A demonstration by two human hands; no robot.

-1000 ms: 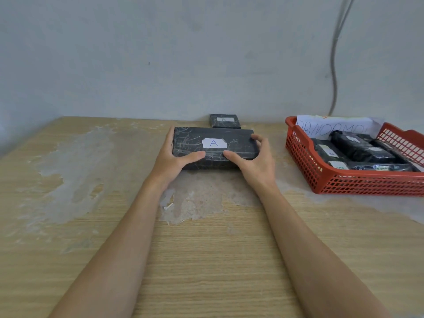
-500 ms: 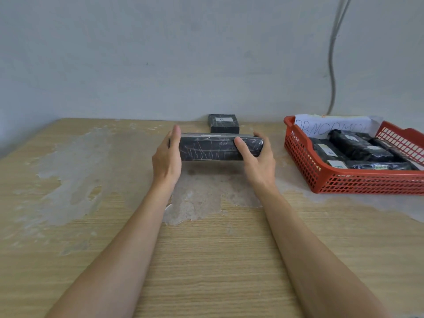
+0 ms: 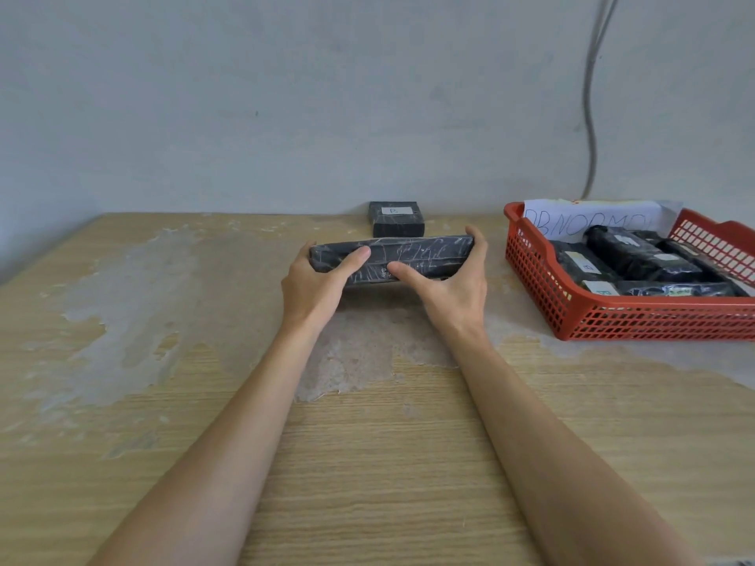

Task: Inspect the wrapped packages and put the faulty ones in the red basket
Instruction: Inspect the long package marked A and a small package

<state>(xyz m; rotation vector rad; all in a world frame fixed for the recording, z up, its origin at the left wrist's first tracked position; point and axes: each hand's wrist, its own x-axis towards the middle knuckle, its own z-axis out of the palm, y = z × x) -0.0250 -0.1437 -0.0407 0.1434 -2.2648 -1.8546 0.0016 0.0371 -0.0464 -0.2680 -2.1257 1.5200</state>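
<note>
While the red basket (image 3: pixel 653 309) holds a few black wrapped packages (image 3: pixel 629 255) and a white paper (image 3: pixel 592 217) with writing, one long black package (image 3: pixel 425 255) is held just left of the basket. The left hand (image 3: pixel 312 290) grips its left end. The right hand (image 3: pixel 459 290) grips its right end, thumbs on the near side.

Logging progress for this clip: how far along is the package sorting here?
Done: several wrapped packages already lie in the red basket. In hand: the left hand and right hand grip the long black package, tipped on edge. Left: judging it, then the small package labelled B by the wall.
</note>
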